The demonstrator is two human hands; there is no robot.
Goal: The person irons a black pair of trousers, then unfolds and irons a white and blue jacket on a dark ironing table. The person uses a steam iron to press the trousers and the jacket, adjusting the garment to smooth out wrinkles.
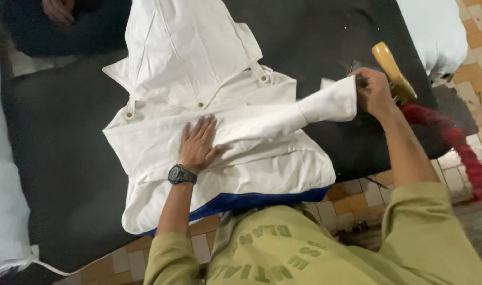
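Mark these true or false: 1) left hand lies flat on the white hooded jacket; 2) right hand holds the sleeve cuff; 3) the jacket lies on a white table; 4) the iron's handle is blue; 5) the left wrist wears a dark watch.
1) True: the left hand presses flat on the white hooded cloth jacket.
2) True: the right hand pinches the folded sleeve cuff.
3) False: it lies on a black padded table.
4) False: the iron's handle is yellow.
5) True: a dark wristwatch sits on the left wrist.
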